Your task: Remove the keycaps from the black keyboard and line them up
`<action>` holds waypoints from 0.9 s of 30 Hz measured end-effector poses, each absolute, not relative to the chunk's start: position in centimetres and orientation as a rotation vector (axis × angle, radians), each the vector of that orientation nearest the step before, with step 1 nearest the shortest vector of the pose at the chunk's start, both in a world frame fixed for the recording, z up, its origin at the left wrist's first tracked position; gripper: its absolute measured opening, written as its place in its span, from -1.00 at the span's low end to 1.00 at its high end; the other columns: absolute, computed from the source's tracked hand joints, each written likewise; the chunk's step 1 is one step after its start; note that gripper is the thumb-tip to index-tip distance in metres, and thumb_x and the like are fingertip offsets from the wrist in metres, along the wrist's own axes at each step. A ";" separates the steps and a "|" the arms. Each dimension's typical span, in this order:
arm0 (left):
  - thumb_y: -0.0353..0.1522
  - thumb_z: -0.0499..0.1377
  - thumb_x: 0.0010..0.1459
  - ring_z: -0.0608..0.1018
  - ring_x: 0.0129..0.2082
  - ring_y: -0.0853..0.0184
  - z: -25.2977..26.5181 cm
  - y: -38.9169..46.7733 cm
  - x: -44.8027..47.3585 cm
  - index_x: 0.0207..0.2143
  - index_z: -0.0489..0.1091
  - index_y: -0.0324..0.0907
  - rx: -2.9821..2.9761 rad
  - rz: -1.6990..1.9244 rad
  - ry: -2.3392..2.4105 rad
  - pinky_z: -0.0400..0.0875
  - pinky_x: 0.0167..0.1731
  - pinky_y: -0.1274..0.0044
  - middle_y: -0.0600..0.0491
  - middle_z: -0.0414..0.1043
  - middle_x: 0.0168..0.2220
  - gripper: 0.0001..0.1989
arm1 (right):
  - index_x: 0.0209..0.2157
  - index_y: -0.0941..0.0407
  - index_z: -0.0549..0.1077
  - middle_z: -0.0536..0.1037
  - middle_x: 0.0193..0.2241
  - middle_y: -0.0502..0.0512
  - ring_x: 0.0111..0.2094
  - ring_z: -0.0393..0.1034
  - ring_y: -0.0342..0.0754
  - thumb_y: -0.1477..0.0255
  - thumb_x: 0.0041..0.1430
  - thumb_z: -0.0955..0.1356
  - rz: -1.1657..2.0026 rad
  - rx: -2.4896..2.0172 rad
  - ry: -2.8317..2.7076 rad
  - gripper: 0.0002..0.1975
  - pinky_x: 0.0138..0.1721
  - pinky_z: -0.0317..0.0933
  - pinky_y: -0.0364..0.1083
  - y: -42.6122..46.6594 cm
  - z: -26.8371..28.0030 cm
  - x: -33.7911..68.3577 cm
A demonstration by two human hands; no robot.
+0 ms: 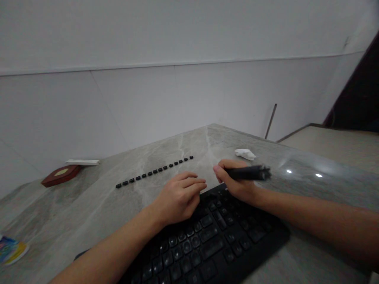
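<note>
A black keyboard (213, 240) lies at an angle on the grey marbled table, in front of me. My left hand (181, 197) rests over its far edge, fingers stretched out and holding nothing visible. Above the keyboard's far right corner, my right hand (237, 181) is closed around a black stick-shaped tool (244, 172). The tool's rough outer end points right and is blurred; its inner end is hidden by the fingers. Beyond my left hand, several small black keycaps (155, 171) form a slanting row on the table.
A crumpled white tissue (245, 154) lies beyond my right hand. At the far left are a dark red box (61, 176) and a flat white strip (83, 162). A colourful item (12, 249) sits at the left edge. A pale wall (166, 98) borders the table's back.
</note>
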State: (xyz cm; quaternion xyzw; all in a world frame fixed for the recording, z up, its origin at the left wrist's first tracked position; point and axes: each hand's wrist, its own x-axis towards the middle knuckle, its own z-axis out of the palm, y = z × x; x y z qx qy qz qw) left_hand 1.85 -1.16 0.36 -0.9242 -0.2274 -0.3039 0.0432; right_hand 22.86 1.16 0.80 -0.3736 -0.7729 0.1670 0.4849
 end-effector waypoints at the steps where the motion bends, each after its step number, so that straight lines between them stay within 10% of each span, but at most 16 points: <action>1: -0.56 0.04 0.16 0.50 -0.09 0.20 0.3 -1.1 1.7 -0.10 0.44 -0.28 -2.812 -0.959 -0.713 0.49 -0.09 0.33 -0.06 0.55 -0.12 -0.70 | -0.67 0.10 0.30 0.31 -0.67 0.02 -0.55 0.17 -0.11 0.34 0.19 0.25 0.260 -0.877 -1.994 -0.64 -0.42 0.06 -0.07 1.3 1.2 23.4; 8: -0.58 0.05 0.09 0.51 -0.17 0.21 0.2 -0.8 1.5 -0.17 0.48 -0.28 -2.901 -0.816 -0.814 0.49 -0.16 0.35 -0.06 0.56 -0.22 -0.70 | -0.33 0.11 0.59 0.40 -0.52 0.08 -0.43 0.26 -0.07 0.62 -0.07 0.31 0.238 -0.748 -2.695 -0.71 -0.37 0.08 -0.10 2.7 2.4 25.6; 27: -0.53 0.06 0.09 0.56 -0.31 0.21 -0.3 -0.5 1.7 -0.27 0.54 -0.27 -2.730 -0.796 -1.236 0.49 -0.21 0.35 -0.07 0.58 -0.33 -0.74 | -0.33 0.15 0.61 0.43 -0.53 0.04 -0.48 0.27 -0.14 0.47 0.00 0.35 0.301 -0.873 -2.475 -0.80 -0.39 0.08 -0.15 5.6 1.6 24.1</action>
